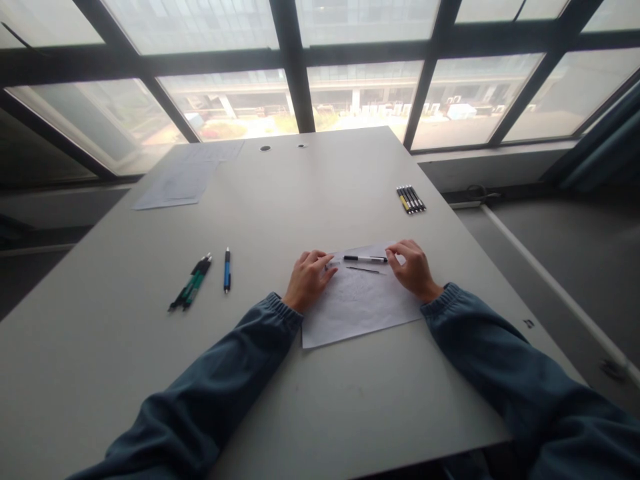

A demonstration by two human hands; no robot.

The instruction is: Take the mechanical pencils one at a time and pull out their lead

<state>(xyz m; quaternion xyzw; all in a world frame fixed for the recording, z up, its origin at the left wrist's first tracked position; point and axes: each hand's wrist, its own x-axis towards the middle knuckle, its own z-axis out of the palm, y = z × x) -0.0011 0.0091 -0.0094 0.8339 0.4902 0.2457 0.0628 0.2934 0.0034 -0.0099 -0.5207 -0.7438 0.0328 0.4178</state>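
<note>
So the pen (365,259) is lying flat along the top edge of a sheet of paper (357,310), roughly 12 o'clock from the sheet's middle, with a thin dark rod (365,269) just below it that looks like a refill. The right hand (413,270) has its fingers curled in, with thumb and forefinger closed on the pen's 3 o'clock end. The left hand (309,280) is curled at the 9 o'clock end, fingertips at a small clear piece (333,265); I can't tell if it's actually gripping it.

My guess on handling: the pen's light, stiff, smooth plastic and round, so it'll roll. Best grabbed mid-barrel. The rod looks thin enough to bend, so pinch it gently near an end. The paper's soft and will slide on the matte grey table (320,400).

Other stuff: green-and-black pens (193,288) and a blue pen (227,269) at 9 o'clock, a bundle of pens (411,199) at 1 o'clock, more sheets (175,180) at 11.
</note>
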